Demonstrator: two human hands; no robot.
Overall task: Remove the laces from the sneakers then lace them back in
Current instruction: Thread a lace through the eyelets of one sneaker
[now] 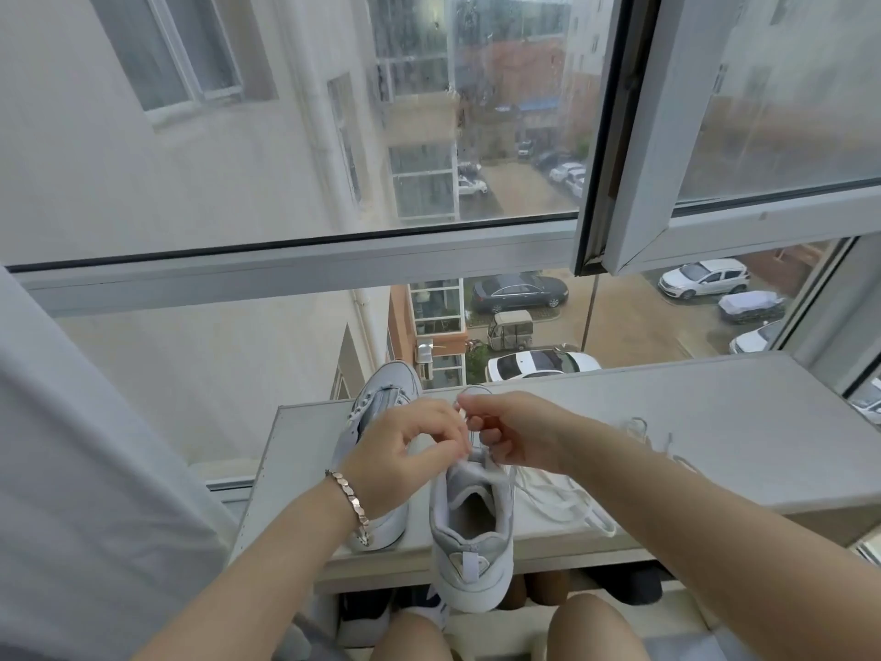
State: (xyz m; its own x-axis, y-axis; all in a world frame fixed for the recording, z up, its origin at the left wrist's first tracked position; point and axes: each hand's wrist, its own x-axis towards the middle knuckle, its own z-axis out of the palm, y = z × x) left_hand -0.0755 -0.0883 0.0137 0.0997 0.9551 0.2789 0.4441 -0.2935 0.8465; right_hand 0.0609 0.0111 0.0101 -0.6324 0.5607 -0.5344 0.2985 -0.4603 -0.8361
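A white and grey sneaker (472, 531) stands on the white shelf (715, 422), heel toward me and hanging over the front edge. My left hand (405, 450) pinches at the top of its tongue. My right hand (515, 431) pinches a white lace (476, 391) that loops up above my fingers. A second sneaker (381, 398) lies behind my left hand, partly hidden by it. A loose white lace (562, 498) lies spread on the shelf to the right of the near sneaker.
A large window (295, 260) rises just behind the shelf, with an open sash (634, 183) at upper right. A grey curtain (71, 469) hangs at left. Dark shoes (634, 584) sit under the shelf. My knees are at the bottom.
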